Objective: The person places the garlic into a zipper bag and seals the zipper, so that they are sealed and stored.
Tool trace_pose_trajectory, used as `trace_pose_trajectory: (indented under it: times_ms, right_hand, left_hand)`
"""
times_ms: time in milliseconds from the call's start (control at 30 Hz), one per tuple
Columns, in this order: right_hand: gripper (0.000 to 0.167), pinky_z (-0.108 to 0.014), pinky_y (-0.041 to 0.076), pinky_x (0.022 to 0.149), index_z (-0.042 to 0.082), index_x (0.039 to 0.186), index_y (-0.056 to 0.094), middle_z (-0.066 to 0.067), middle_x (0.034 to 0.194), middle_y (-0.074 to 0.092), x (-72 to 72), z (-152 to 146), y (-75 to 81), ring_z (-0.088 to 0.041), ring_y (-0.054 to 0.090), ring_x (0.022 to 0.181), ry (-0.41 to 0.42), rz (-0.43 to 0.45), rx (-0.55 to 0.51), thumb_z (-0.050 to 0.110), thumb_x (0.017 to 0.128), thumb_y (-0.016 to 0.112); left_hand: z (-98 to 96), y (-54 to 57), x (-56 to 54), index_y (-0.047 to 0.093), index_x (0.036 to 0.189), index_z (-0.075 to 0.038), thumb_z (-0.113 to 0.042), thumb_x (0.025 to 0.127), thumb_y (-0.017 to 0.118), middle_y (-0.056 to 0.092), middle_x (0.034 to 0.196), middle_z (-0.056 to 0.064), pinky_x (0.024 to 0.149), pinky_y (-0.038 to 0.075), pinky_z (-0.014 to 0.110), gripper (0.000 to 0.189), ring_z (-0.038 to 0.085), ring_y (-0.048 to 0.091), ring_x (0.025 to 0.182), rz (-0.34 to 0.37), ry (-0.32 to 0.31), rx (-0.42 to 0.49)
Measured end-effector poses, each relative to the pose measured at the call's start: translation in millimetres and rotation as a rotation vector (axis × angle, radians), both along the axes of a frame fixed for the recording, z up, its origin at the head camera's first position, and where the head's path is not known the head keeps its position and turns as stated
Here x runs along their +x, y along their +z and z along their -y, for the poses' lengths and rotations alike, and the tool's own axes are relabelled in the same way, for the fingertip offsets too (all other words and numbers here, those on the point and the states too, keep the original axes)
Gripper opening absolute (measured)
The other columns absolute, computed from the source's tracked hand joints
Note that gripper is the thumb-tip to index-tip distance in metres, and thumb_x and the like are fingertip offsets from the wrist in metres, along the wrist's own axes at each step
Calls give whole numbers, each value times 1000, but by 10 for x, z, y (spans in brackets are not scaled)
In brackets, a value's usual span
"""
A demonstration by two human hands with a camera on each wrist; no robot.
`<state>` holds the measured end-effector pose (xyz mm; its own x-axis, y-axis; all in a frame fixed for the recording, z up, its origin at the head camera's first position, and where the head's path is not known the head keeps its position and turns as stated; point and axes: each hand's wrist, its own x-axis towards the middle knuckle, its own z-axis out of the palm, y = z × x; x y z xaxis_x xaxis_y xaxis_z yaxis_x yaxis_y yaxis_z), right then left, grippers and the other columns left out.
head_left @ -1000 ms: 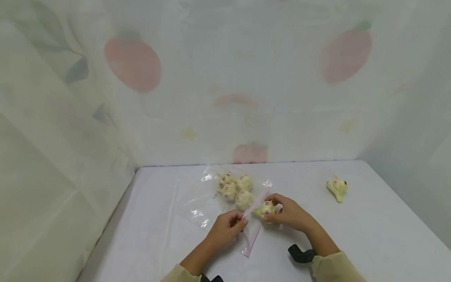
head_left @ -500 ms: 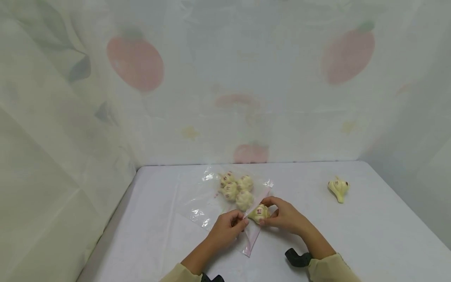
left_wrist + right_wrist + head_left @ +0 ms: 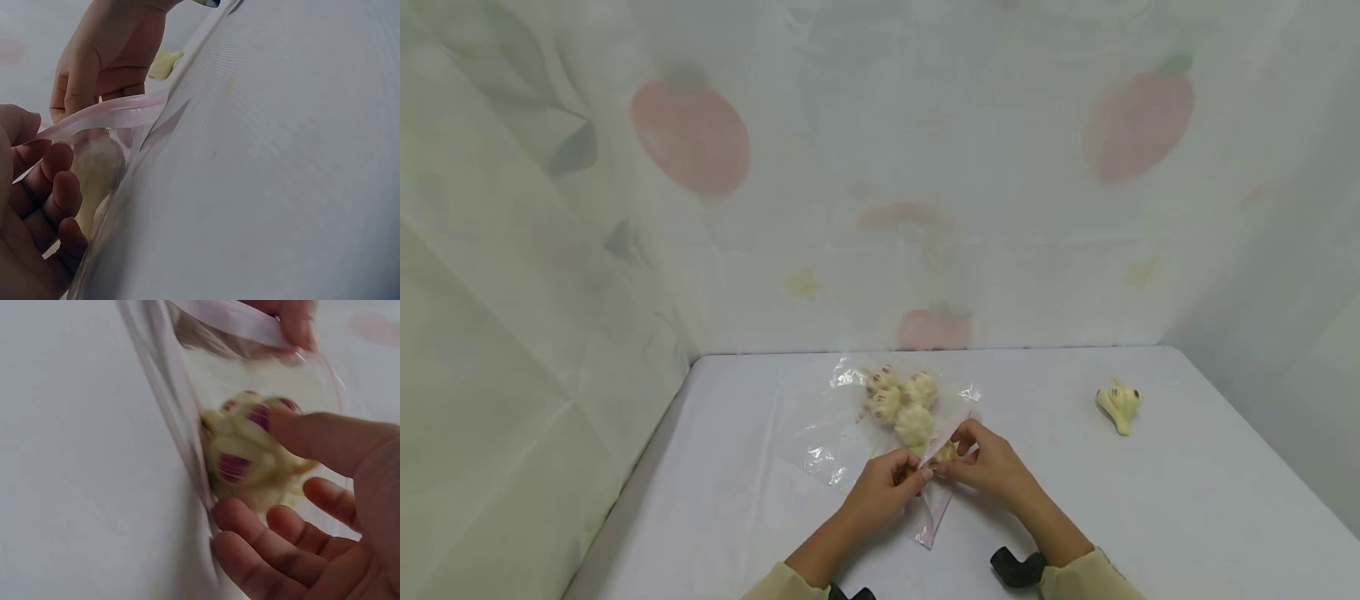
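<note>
A clear zip bag (image 3: pixel 820 433) with a pink zip edge lies on the white table, several pale garlic bulbs (image 3: pixel 914 425) grouped inside. Between its thumb and curled fingers my left hand (image 3: pixel 880 487) pinches the pink edge (image 3: pixel 119 109), which stands lifted in the left wrist view. My right hand (image 3: pixel 988 467) is at the bag's mouth with another garlic bulb (image 3: pixel 244 450), purple-marked, its thumb pressed on the bulb and fingers curved under it. That bulb sits within the opening, partly hidden by the right hand in the head view.
One more garlic bulb (image 3: pixel 1120 406) lies apart on the right of the table (image 3: pixel 1195 483). Pale printed cloth (image 3: pixel 880 167) hangs behind and at both sides. A black curved wrist mount (image 3: pixel 1018 568) sits by the right sleeve.
My right hand has moved left with the garlic bulb, from beside the pink edge into the bag's mouth. The left hand stays on the edge.
</note>
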<state>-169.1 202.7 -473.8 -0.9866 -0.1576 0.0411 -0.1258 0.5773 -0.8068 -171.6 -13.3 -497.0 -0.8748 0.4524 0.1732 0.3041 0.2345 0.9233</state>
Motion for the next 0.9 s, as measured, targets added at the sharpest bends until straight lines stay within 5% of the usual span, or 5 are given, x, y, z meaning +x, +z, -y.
trace_pose_trajectory:
  times_ms: [133,300,733,900]
  right_hand:
    - [28,-23,47,57,15,90,59,4,79,60,24,67,-14,-8,55,65,3,-53,-2,26,80,82]
    - [15,-22,50,63,13,88,65,4,78,66,32,107,-26,-6,60,69,47,-63,-41,19,84,77]
    - [23,-27,52,77,15,104,66,0,97,74,6,116,-50,-14,69,92,206,63,-167,33,90,72]
    - [26,-25,51,84,11,115,63,-7,111,72,26,130,-51,-19,68,103,301,133,-258,23,92,69]
  left_hand:
    - [2,-3,0,63,84,-16,-30,95,64,61,68,-7,47,44,21,19,1,49,53,-8,-10,-5]
    - [2,-3,1,63,84,-16,-28,95,65,60,68,-8,47,44,20,17,0,48,53,-25,-9,-12]
    - [29,-2,-5,62,83,-16,-28,95,65,58,70,-9,48,46,21,17,0,49,55,-58,-1,0]
    - [30,-5,-2,61,84,-16,-29,95,65,57,69,-8,49,47,22,18,0,49,55,-47,3,7]
